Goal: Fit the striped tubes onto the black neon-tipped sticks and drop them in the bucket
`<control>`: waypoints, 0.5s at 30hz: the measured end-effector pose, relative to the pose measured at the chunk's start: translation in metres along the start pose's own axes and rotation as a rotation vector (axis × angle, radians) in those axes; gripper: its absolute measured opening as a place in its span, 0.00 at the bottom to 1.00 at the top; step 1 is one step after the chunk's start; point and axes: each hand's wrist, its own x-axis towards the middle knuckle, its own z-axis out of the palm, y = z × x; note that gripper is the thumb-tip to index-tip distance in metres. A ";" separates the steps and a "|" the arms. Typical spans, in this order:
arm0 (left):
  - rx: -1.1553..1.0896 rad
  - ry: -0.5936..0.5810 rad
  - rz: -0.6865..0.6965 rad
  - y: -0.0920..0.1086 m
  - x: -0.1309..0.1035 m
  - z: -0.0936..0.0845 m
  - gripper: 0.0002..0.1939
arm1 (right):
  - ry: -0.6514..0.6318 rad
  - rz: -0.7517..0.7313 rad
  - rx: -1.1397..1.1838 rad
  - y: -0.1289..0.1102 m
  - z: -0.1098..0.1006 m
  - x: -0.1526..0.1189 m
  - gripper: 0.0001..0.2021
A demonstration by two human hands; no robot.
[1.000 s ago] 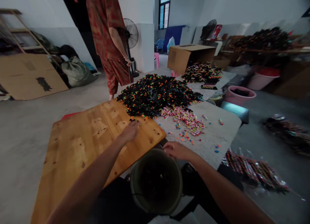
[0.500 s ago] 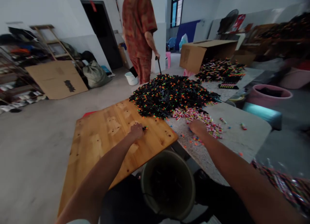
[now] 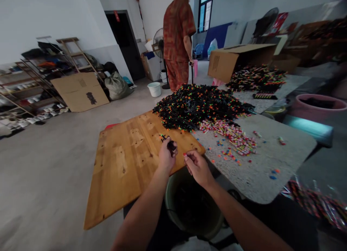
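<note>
My left hand (image 3: 168, 153) is closed round a small black piece (image 3: 171, 146) with orange and green tips, over the right part of the wooden board (image 3: 116, 153). Just right of it, my right hand (image 3: 197, 166) pinches a tiny red piece (image 3: 184, 154) between thumb and finger. The two hands are close but apart. Behind them rises a big pile of black pieces (image 3: 200, 104) with orange and green tips. Small pink, white and yellow pieces (image 3: 230, 133) lie scattered at its right front edge on the stone-like tabletop (image 3: 252, 175).
A round bucket (image 3: 173, 215) stands below my hands. Farther back are a cardboard box (image 3: 223, 64), a second pile (image 3: 257, 77) and a pink tub (image 3: 320, 102). A person in red clothes (image 3: 177, 41) stands beyond the table, near a white bucket (image 3: 154, 89).
My right hand has left the pink pieces and come back towards my left hand with a red piece. My left hand has lifted and turned. The view has shifted left.
</note>
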 end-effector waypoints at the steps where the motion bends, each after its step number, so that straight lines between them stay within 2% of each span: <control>1: -0.085 0.011 0.017 -0.001 -0.007 0.007 0.18 | 0.006 0.001 0.039 -0.004 0.006 -0.002 0.17; 5: -0.086 0.035 0.116 -0.002 -0.024 0.023 0.18 | 0.020 -0.006 0.090 -0.019 0.011 -0.005 0.18; 15: 0.121 0.070 0.173 -0.001 -0.040 0.032 0.20 | 0.001 0.030 0.191 -0.030 0.015 -0.007 0.17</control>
